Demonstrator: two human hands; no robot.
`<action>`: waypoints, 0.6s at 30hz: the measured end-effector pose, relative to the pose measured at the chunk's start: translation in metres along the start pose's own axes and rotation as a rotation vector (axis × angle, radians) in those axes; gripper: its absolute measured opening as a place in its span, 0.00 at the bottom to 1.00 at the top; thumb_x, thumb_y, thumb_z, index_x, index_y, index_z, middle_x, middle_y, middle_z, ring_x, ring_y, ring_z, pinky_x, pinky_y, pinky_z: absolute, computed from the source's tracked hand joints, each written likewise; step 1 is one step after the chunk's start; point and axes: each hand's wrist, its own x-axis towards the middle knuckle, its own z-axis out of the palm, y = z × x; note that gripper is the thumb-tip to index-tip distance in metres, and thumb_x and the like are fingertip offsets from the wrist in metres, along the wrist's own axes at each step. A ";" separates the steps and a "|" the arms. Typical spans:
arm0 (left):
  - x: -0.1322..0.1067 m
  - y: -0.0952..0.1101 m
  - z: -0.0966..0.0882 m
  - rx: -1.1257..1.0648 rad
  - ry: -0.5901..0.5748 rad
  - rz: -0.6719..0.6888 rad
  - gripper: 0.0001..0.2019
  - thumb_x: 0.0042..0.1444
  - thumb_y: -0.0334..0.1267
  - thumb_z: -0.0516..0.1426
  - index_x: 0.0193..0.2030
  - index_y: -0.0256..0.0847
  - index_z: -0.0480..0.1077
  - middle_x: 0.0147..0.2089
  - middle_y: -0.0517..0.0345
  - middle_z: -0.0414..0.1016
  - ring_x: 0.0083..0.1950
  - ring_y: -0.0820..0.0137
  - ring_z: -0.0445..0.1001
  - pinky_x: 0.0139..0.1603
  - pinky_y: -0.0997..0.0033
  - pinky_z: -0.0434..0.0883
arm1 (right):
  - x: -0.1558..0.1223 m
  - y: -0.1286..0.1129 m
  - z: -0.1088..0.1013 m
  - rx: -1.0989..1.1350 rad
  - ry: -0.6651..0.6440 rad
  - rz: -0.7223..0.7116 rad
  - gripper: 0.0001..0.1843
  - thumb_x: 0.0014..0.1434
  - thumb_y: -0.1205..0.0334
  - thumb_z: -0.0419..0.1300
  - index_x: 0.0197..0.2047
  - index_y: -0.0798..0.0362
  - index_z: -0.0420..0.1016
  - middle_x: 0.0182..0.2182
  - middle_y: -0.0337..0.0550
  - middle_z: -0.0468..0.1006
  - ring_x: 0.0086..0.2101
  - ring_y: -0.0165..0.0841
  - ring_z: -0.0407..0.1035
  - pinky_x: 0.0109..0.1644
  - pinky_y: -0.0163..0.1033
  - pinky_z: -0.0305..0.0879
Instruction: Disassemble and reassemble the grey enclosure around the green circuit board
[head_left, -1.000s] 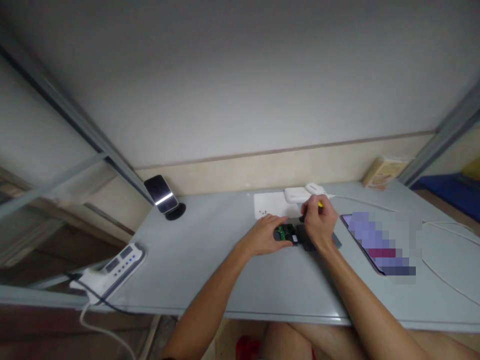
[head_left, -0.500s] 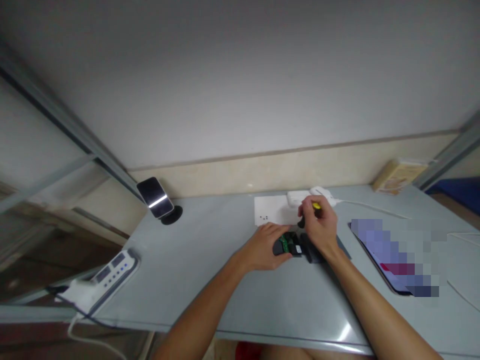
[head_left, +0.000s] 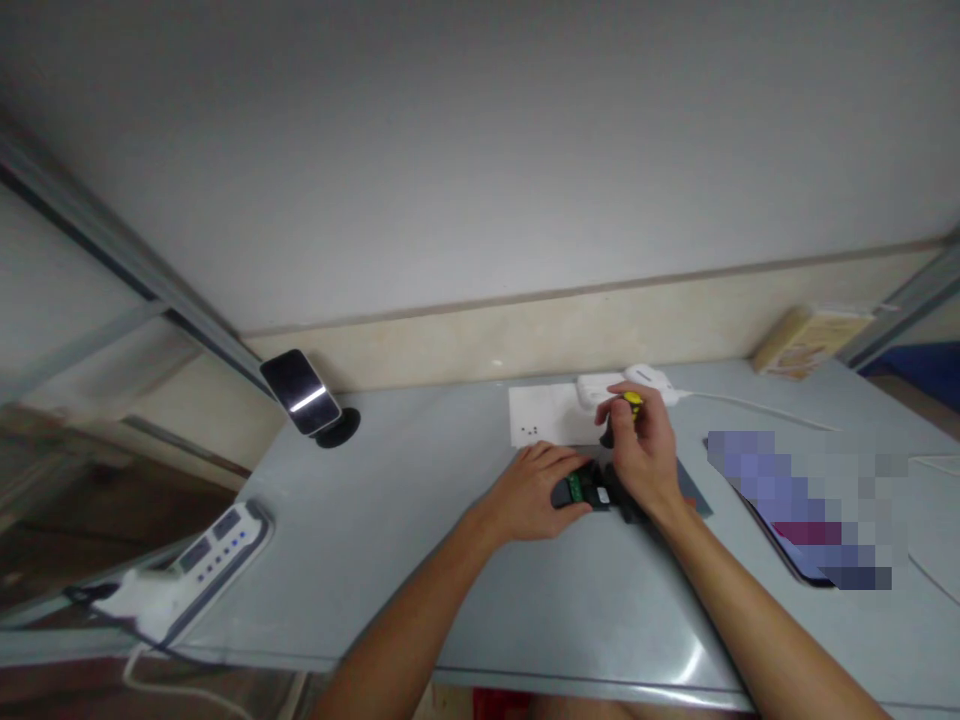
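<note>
My right hand (head_left: 649, 445) is closed round a small screwdriver (head_left: 632, 400) with a yellow and black handle, held upright. Its tip is too small to make out against the dark parts below. With thumb and fingers, my left hand (head_left: 529, 492) grips the left end of an opened black device (head_left: 602, 500), where a green circuit board (head_left: 575, 487) shows. My right hand and wrist cover part of the device's right side. Behind my hands lies a white sheet (head_left: 551, 410), with several tiny dark screws (head_left: 529, 431) on it.
White plug-like items (head_left: 649, 380) with a cable rest at the back. A large phone (head_left: 795, 530), partly blurred out, lies at the right. A power strip (head_left: 217, 560) and a phone on a stand (head_left: 301, 392) are at the left. A yellowish box (head_left: 810, 340) stands far right.
The screwdriver's yellow end shows more now as my right hand has turned slightly and its fingers have shifted. My left hand keeps its grip on the device. The view has shifted a little.
</note>
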 end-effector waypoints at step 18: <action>0.000 -0.001 0.001 -0.018 0.012 0.010 0.27 0.58 0.44 0.64 0.62 0.42 0.68 0.60 0.50 0.74 0.60 0.58 0.69 0.66 0.53 0.66 | 0.002 0.003 -0.001 0.069 0.087 0.039 0.14 0.68 0.47 0.54 0.44 0.49 0.67 0.24 0.34 0.70 0.23 0.28 0.61 0.27 0.34 0.59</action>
